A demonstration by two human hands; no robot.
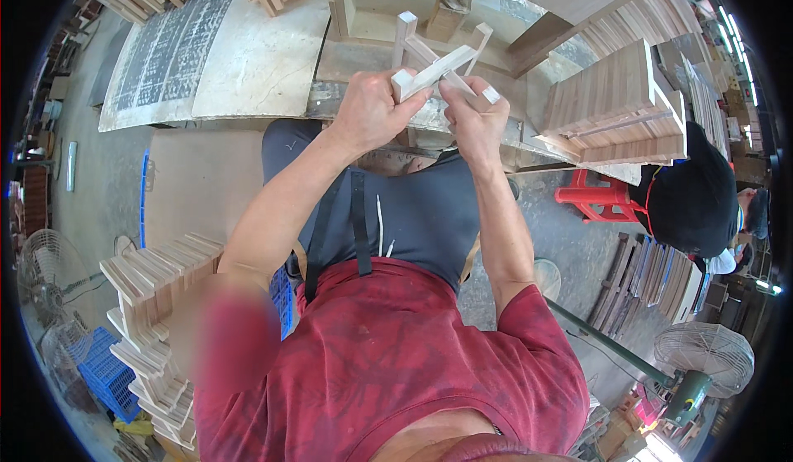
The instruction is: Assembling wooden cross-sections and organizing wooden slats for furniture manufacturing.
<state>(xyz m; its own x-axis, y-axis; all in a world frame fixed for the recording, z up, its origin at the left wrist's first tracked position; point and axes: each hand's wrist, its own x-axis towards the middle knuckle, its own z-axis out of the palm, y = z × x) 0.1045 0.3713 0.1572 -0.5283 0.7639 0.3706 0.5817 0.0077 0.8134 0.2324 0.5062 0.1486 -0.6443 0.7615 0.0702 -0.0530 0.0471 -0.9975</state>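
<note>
Between both hands, over the near edge of the workbench (351, 98), is a pale crossed wooden frame (439, 67). Its bars meet in an X, and short posts rise from some of their ends. My left hand (369, 108) is closed around the end of one bar, thumb along its side. On the other side, my right hand (477, 121) grips another bar near its end, with the thumb close to the crossing. Palms and fingers partly hide the lower parts of the frame. A small wooden block (451, 11) lies on the bench just beyond it.
Stacked wooden panels (607, 98) stand at the bench's right. Piled slatted wood pieces (153, 297) rise at my left beside a blue crate (107, 371). A red stool (595, 196), a seated person in black (690, 193) and a standing fan (702, 359) are to the right.
</note>
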